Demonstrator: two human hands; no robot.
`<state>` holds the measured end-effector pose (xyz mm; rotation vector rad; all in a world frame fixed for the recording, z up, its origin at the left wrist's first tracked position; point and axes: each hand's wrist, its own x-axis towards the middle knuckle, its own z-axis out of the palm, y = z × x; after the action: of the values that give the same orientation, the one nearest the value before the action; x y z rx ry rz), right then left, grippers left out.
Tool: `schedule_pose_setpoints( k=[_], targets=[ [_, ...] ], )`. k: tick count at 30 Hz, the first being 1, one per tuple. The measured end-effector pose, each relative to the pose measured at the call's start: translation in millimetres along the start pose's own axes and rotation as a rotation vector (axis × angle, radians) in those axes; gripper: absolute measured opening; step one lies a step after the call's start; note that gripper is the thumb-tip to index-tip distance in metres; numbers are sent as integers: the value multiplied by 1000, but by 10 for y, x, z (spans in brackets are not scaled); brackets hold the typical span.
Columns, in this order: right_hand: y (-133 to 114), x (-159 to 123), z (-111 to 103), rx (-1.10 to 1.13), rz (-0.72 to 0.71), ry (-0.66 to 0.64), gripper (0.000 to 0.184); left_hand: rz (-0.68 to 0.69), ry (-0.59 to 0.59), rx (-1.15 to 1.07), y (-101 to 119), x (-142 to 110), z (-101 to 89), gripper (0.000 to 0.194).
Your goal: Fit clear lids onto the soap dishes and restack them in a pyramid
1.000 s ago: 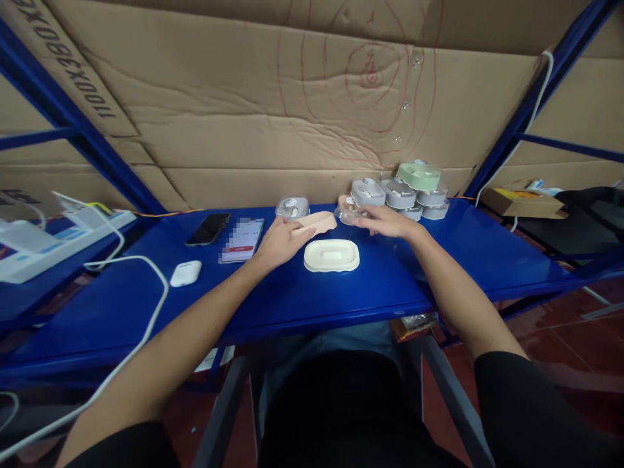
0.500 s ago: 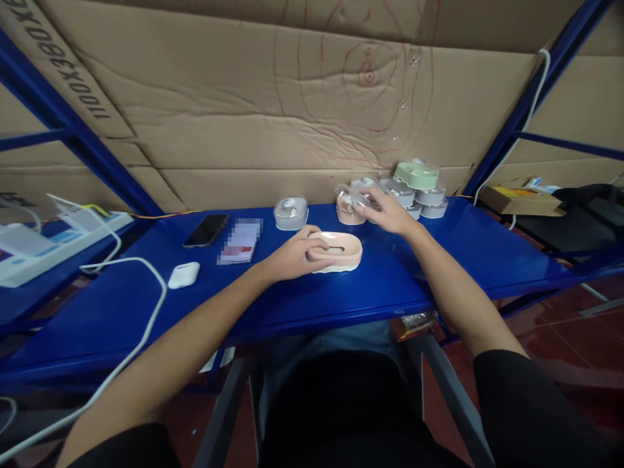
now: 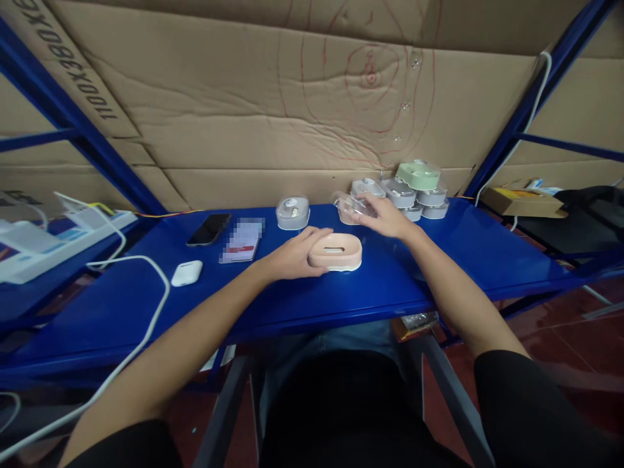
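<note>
A pale pink oval box with a long slot in its sunken top rests on the blue table in front of me. My left hand grips its left end, thumb at the near side and fingers at the far rim. Farther back, my right hand closes over a clear plastic lid. That lid is at a second pink box; whether it sits fully on the box is hidden by my fingers. A grey box with a clear lid stands to the left of it.
Several grey lidded boxes are stacked behind my right hand, a green one on top. To the left lie a dark phone, a lit phone, a white earbud case and a white cable. Cardboard backs the table.
My left fingers have moved off the slotted top to the box's rim. My right hand has come slightly lower and nearer with the clear lid, at the second pink box.
</note>
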<state>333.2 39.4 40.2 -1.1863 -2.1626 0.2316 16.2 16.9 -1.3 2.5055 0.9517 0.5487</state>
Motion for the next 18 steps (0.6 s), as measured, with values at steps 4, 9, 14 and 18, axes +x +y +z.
schedule_pose_setpoints(
  k=[4,9,14,18],
  targets=[
    [-111,-31,65,54,-89,-140,77,-54,95,-106,-75,31,123,134],
    [-191,-58,151,28,-119,-240,84,-62,161,-225,-210,93,227,140],
    [-207,-66,267,37,-166,-254,94,-21,138,-278,-258,108,221,141],
    [-170,-70,352,81,-192,-294,90,-36,128,-318,-261,100,206,139]
  ],
)
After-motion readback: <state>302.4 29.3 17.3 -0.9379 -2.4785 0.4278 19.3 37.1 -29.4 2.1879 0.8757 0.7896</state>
